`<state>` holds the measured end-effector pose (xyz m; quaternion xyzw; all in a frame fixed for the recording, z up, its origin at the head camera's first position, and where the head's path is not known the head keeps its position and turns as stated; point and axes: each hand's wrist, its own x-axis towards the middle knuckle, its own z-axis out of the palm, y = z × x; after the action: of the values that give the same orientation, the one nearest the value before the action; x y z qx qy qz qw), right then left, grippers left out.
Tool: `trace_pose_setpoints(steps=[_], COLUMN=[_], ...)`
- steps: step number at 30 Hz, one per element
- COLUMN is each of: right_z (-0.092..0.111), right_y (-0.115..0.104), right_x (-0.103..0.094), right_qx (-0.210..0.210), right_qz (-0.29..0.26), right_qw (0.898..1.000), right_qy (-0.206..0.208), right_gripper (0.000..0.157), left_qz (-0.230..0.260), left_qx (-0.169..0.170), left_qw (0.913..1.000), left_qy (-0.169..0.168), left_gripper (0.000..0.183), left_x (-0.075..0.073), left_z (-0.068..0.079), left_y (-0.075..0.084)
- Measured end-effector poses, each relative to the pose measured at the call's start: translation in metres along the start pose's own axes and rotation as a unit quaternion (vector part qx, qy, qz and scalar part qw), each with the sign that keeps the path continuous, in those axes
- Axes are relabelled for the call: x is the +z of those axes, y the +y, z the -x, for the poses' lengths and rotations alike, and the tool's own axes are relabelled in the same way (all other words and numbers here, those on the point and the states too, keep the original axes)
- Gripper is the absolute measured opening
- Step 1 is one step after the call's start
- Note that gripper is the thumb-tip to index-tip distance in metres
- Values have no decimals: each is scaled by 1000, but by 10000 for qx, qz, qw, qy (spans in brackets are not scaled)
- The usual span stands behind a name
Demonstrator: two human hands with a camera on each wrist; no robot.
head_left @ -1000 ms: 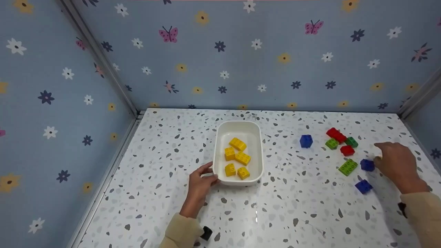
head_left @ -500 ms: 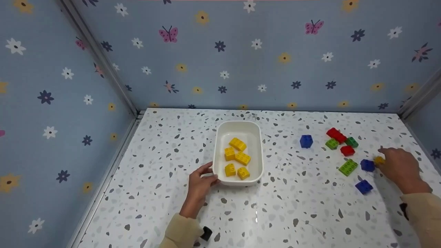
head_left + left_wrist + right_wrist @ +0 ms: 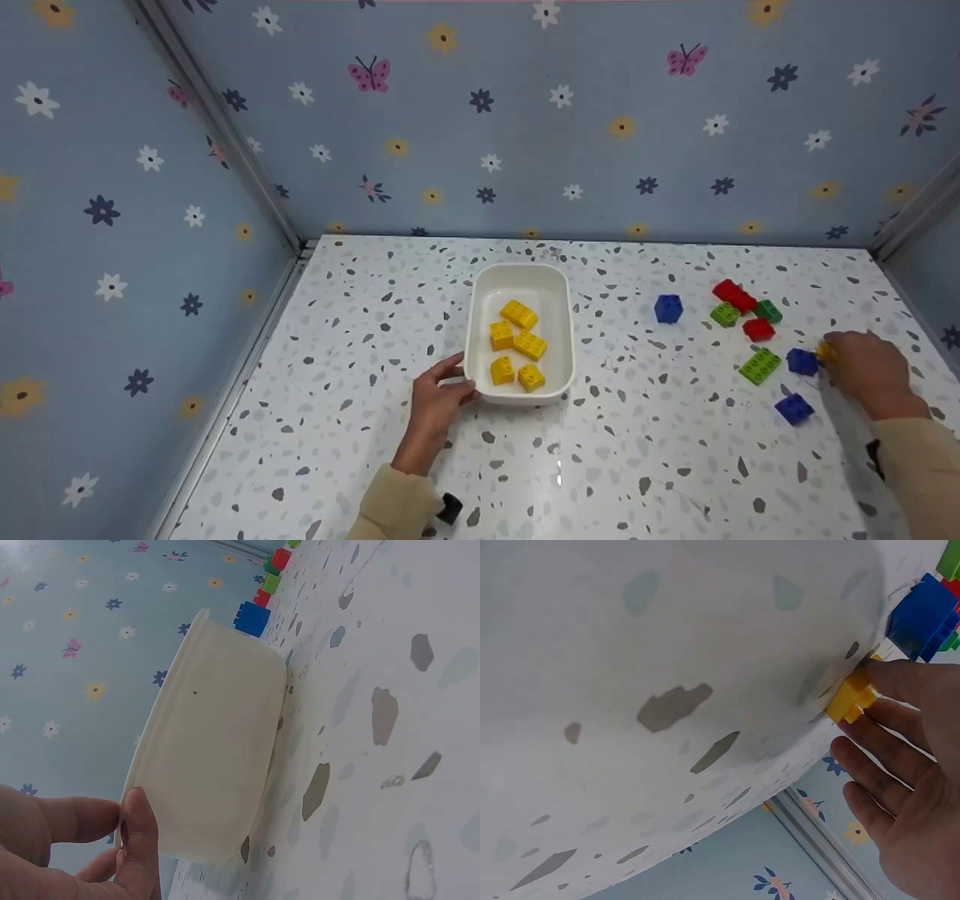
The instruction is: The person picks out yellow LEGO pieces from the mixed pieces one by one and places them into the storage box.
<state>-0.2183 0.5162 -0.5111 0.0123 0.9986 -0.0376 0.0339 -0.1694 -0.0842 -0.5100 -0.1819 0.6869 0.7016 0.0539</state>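
At the near left corner of a white plastic tub (image 3: 568, 330), my left hand (image 3: 437, 405) pinches the rim. In the left wrist view the thumb (image 3: 140, 832) presses the tub's outer wall and the fingers reach over the rim. Several yellow toy bricks (image 3: 530, 345) lie inside the tub. Far to the right, my right hand (image 3: 870, 371) holds another yellow brick (image 3: 850, 697) between thumb and fingers, low at the table surface. That brick is mostly hidden by the hand in the head view. A blue brick (image 3: 802, 361) sits just left of it.
Around the right hand lie a light green brick (image 3: 760, 366), another blue brick (image 3: 794, 409), red bricks (image 3: 734, 296) and smaller green ones (image 3: 725, 314). One blue brick (image 3: 668, 308) stands apart, nearer the tub. Patterned walls (image 3: 525, 150) enclose the speckled table (image 3: 637, 450).
The right hand has shifted slightly and lowered, its fingers drawing in around the yellow brick. My left hand and the tub stay where they were.
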Motion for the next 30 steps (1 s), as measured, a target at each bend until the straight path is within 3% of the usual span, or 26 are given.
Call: trace_pose_setpoints(steps=[7, 20, 30], right_z=[1, -2, -7], right_y=[0, -14, -39], right_x=[0, -9, -20], right_qx=[-90, 378, -227], right_qz=[-163, 287, -174], right_qw=[9998, 9973, 9931], right_qy=[91, 552, 1134], right_gripper=[43, 42, 42], left_qz=[-71, -314, -158], left_qx=[-4, -40, 84], left_qw=[10000, 9995, 9998], left_qy=[-4, 37, 19], left_gripper=[53, 55, 54], left_x=[-1, 0, 0], left_z=[0, -3, -1], left_y=[-1, -2, -3])
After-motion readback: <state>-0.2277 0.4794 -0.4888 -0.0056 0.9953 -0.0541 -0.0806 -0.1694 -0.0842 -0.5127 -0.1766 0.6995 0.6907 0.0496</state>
